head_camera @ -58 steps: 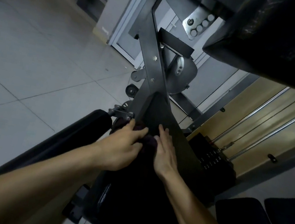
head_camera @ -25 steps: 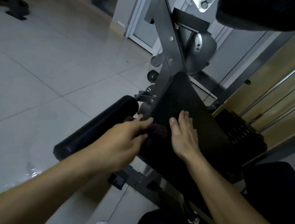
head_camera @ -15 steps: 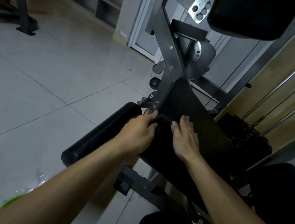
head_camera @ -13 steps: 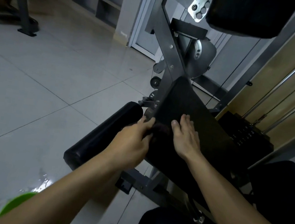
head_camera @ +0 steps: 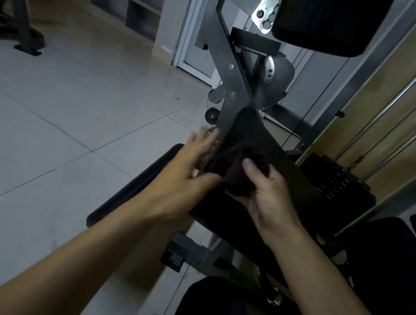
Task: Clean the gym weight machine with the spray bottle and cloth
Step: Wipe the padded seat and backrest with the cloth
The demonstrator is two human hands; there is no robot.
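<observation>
The cloth (head_camera: 231, 167), a dark bunched wad, is sitting at the centre of the frame on the weight machine's black seat pad (head_camera: 290, 169), just below where the grey steel frame (head_camera: 228, 80) is meeting the pad. It is changing hands. Half a second ago our left hand was clutching it at the pad's left edge while the right lay flat beside it. Now we are gripping it with the right hand (head_camera: 268, 197), thumb over the top and fingers curled round the wad. The left hand (head_camera: 188, 178) is coming away, its fingers (head_camera: 198, 140) spread, nearly straight and blurred, holding nothing. Whether its thumb is touching the cloth we cannot tell. We are probably regripping to wipe the pad's right side next. The spray bottle is not in view.
</observation>
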